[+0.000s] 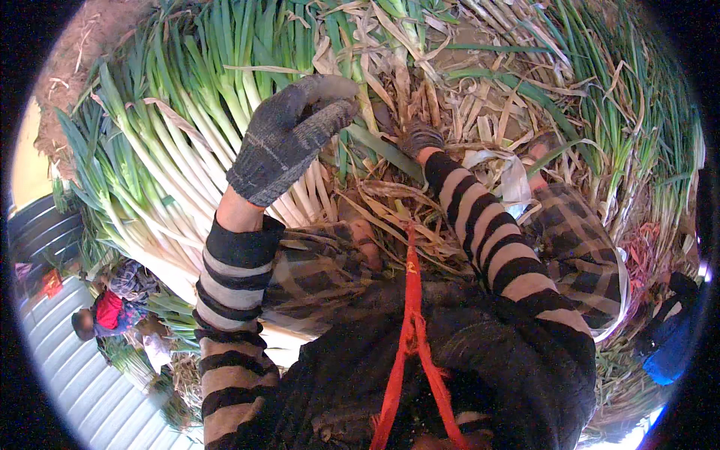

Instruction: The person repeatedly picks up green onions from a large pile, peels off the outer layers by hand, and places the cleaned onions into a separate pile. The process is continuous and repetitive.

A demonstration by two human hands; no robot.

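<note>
My left hand (295,135), in a dark grey knit glove, is raised over peeled leeks or large green onions (185,152) with white stems and green tops. Its fingers and thumb bend towards each other near some dry leaves; whether anything thin is between the tips is unclear. Lower and to the right, my right hand (423,139), also gloved, reaches down among brown, dried leaves and stalks (419,101). Its fingers are partly hidden, so its grip does not show. A broad green leaf (385,152) lies just left of it.
Unpeeled leeks or green onions (619,129) are heaped on the right. Dry leaf litter (484,118) covers the soil between the heaps. A red cord (412,281) hangs down my front. Another person (112,312) is at the lower left, beside a ribbed pale surface (84,371).
</note>
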